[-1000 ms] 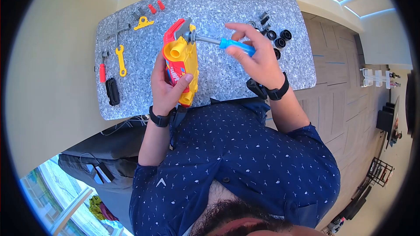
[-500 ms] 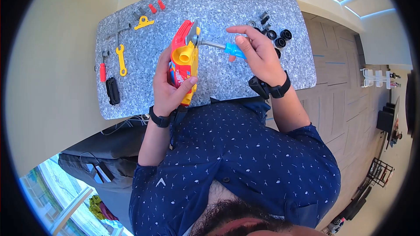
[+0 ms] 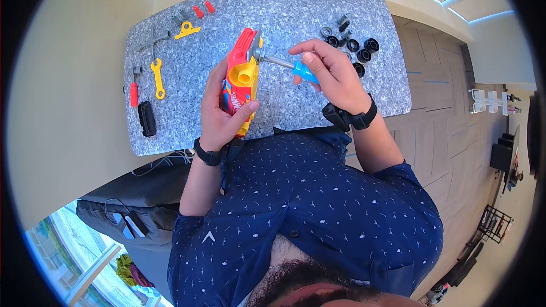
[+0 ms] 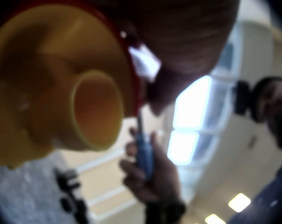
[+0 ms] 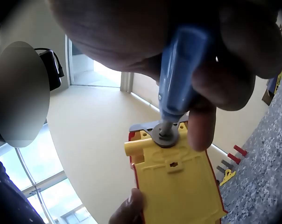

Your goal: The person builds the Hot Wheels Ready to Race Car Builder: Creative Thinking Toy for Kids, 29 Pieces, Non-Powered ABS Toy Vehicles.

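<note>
Above table (image 3: 187, 79), left hand (image 3: 219, 120) gripping toy (image 3: 241, 77), right hand (image 3: 338, 77) holding screwdriver (image 3: 304, 71)

Red-and-yellow toy body (image 3: 242, 82): rolled, its yellow side now narrower to view; far end shifted right and slightly nearer. Blue-handled screwdriver (image 3: 297, 68): shaft slanting more toward the near side. Right hand (image 3: 341, 79): thumb moved from the handle's near side to its far side; index fingertip nearer. Left hand (image 3: 219, 108): thumb tip shifted slightly right. Black wheel (image 3: 358, 70), right: more uncovered.
</note>
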`<state>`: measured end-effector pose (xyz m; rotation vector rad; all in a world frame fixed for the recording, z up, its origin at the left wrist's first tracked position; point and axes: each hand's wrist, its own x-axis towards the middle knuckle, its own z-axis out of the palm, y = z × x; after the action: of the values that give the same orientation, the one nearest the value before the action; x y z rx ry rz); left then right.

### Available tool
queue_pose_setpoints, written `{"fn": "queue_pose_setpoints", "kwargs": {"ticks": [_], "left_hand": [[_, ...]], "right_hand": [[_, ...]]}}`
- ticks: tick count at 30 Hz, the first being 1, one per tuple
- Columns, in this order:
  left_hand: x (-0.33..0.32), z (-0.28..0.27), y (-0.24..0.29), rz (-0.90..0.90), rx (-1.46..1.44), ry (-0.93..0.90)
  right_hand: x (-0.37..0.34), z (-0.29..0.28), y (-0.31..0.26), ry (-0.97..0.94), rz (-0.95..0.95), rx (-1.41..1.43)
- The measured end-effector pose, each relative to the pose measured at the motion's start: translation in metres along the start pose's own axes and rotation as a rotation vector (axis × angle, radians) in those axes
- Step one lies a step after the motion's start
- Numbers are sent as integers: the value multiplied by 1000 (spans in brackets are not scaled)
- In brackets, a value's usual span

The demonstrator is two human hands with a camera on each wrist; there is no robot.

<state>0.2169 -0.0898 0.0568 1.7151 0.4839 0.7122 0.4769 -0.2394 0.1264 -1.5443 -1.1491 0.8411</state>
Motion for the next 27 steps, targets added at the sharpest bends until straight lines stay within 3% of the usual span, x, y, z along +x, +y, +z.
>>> {"fn": "queue_pose_setpoints", "kwargs": {"ticks": [2,4,11,16,27], "left_hand": [[0,-1,-1,8,6,-1],[0,-1,-2,15,11,4],[-1,-1,-3,53,53,-9],[0,0,0,30,20,-13],[-3,-1,-2,6,9,-19]], "right_hand": [[0,2,-3,16,-19,-10],[-2,10,6,99,-199,-121],[-1,0,11,37,-85,-41],[-4,3,-2,29,-156,-181],[-3,5,2,-20,-122,-154]]}}
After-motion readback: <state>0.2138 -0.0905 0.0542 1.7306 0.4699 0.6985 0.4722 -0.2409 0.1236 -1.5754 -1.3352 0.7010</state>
